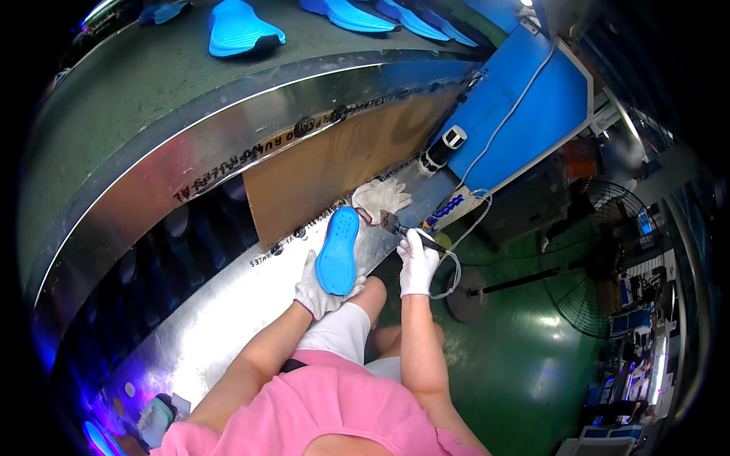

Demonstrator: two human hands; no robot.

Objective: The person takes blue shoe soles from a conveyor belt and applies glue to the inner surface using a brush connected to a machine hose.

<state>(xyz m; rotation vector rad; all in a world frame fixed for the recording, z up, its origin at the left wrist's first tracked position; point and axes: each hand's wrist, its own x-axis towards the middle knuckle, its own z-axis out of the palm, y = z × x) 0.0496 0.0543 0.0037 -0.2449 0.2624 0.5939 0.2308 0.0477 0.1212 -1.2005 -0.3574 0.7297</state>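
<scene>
A blue shoe sole (337, 254) lies tilted in my left hand (313, 287), which wears a whitish work glove. The fingers wrap the sole's wide end from beneath, and a row of small dots shows on its narrower end. Just right of it my right hand (417, 262), in a white glove, is closed round the dark handle of a brush (393, 224). The bristles point up and left, a little apart from the sole. Beyond the brush, a loose white glove (380, 199) rests on the metal shelf (228, 308).
Ahead, a green conveyor belt (144, 106) carries several blue soles (239, 30). A brown board (334, 163) stands under its edge. A black-and-white cylinder (436, 156) is near a blue panel (517, 106). A thin hose (475, 220) hangs beside my right hand; a floor fan (601, 258) stands right.
</scene>
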